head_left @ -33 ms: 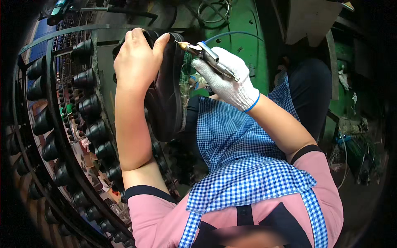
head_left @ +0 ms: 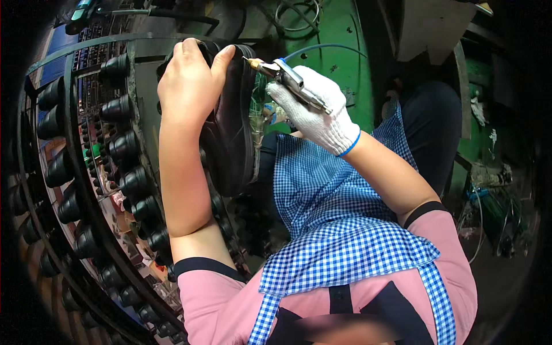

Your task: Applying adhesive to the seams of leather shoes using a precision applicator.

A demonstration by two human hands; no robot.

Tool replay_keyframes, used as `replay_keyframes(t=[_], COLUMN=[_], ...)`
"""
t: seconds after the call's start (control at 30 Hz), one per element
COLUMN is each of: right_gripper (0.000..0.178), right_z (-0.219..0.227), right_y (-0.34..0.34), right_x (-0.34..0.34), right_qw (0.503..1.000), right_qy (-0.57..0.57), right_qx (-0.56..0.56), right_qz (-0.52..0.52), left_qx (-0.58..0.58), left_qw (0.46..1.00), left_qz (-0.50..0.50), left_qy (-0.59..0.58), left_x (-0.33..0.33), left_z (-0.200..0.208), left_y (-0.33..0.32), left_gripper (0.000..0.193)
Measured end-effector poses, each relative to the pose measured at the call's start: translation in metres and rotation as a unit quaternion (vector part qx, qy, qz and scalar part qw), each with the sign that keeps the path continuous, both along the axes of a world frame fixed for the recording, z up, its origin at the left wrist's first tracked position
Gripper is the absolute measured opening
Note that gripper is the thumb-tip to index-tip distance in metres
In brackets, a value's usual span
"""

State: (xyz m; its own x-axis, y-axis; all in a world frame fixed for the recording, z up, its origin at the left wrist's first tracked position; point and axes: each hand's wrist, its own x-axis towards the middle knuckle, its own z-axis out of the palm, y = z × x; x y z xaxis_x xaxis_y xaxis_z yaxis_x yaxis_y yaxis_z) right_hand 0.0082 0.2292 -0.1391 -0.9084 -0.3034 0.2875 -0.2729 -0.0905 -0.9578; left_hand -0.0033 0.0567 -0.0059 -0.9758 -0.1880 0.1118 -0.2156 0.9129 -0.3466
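Note:
My left hand (head_left: pixel 192 86), bare, closes over the upper end of a black shoe (head_left: pixel 233 126), its thumb along the near side. The shoe stands lengthwise in front of me, toe and heel ends hard to tell apart. My right hand (head_left: pixel 322 109) wears a white knitted glove with a blue cuff edge and is wrapped round a silver spray gun (head_left: pixel 292 76). The gun's brass nozzle points left, its thin tip at the upper part of the shoe's sole edge; whether it touches I cannot tell. A blue air hose (head_left: pixel 325 46) rises from the gun.
Curved metal racks (head_left: pixel 72 115) with rows of black shoes (head_left: pixel 123 146) fill the left side. Behind the gun lies a green surface (head_left: pixel 345 29) with a coiled cable (head_left: pixel 296 17). My checked apron (head_left: pixel 322 190) covers my lap; a pale box-like part (head_left: pixel 434 29) stands at the upper right.

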Motion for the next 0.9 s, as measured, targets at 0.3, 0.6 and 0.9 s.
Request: replay_keyframes(t=[0.3, 0.6, 0.9], right_gripper=[0.025, 0.026, 0.019], right_z=[0.0, -0.002, 0.003], right_y=[-0.004, 0.013, 0.029], right_x=[0.028, 0.054, 0.075], right_qw=[0.997, 0.996, 0.994], right_qy=[0.078, 0.074, 0.044], right_qx=[-0.006, 0.018, 0.052], right_qz=[-0.014, 0.042, 0.085], left_qx=[0.059, 0.356, 0.5], left_qw=[0.995, 0.919, 0.819], left_qz=[0.074, 0.13, 0.183], left_qy=[-0.012, 0.111, 0.213], left_x=[0.0, 0.059, 0.222], left_z=[0.008, 0.013, -0.036], left_y=[-0.011, -0.021, 0.002], left_gripper=[0.079, 0.076, 0.053])
